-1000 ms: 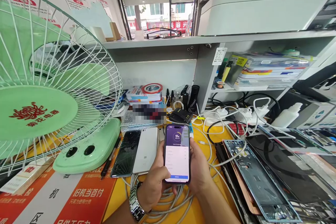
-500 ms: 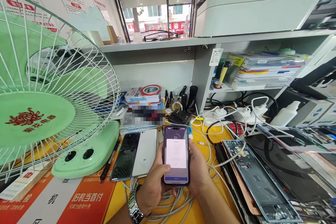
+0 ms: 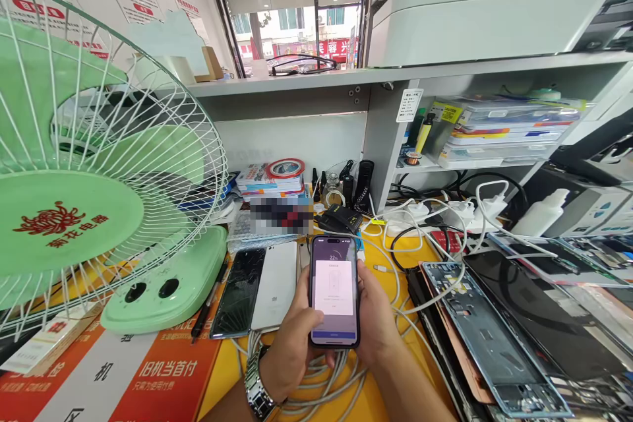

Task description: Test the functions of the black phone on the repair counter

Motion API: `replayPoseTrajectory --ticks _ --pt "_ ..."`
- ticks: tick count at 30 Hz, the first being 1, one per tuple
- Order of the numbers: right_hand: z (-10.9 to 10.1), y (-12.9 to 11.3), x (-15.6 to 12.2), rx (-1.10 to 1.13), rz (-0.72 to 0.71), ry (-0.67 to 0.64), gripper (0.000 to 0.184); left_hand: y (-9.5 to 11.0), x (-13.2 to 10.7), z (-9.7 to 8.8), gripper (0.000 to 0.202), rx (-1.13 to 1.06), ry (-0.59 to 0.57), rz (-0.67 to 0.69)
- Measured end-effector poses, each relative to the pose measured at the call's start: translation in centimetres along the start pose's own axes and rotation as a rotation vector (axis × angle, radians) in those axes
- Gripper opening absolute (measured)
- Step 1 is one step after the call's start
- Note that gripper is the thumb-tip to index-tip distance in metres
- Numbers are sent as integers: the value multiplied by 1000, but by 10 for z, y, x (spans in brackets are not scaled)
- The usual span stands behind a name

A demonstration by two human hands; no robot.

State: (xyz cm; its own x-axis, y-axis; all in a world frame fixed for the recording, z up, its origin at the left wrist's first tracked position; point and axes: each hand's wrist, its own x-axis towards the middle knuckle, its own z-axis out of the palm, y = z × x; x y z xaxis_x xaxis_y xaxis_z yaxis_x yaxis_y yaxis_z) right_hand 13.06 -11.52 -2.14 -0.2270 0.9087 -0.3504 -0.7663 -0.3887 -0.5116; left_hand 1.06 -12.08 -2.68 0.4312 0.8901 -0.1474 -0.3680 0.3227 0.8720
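Note:
I hold a dark smartphone [image 3: 334,290] upright in front of me with both hands. Its lit screen shows a purple page with a white pop-up panel in the middle. My left hand [image 3: 291,339], a metal watch on its wrist, wraps the phone's left edge and lower end. My right hand [image 3: 373,316] grips the right edge. Under my hands lies a coil of white cables [image 3: 324,382] on the yellow mat.
A green desk fan [image 3: 99,204] fills the left. Beside its base lie a cracked black phone [image 3: 240,293] and a white phone [image 3: 274,285]. Phone frames and screens [image 3: 489,336] cover the right. Chargers, a white bottle [image 3: 541,214] and shelves stand behind.
The phone screen went from a list page with a 17% ring to a white pop-up panel over a 22% ring. My hands keep the same hold.

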Motion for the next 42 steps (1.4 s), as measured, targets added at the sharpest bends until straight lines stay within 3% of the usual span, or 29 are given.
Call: replayPoseTrajectory --ticks 4,8,11,14,20,27,34,42 --pt "4 -1 0 2 -37 74 49 1 0 1 75 -22 13 -7" --pt "6 -4 -1 -59 -58 130 50 1 1 4 64 -61 56 -44" --pt "5 -13 -3 -200 -342 123 46 0 2 4 63 -57 30 -37" --pt "5 -25 -10 -420 -597 208 42 -2 0 1 62 22 -38 -66" --pt "3 -42 -20 -765 -589 345 36 -1 -7 1 65 227 -107 -114" --pt "-4 -44 -18 -862 -590 352 38 8 -9 8 58 298 -139 -81" --pt "-9 -47 -18 -913 -581 326 40 2 -9 4 60 274 -125 -94" --pt "-15 -52 -19 -1011 -589 168 35 -4 -5 -2 59 244 -85 -117"
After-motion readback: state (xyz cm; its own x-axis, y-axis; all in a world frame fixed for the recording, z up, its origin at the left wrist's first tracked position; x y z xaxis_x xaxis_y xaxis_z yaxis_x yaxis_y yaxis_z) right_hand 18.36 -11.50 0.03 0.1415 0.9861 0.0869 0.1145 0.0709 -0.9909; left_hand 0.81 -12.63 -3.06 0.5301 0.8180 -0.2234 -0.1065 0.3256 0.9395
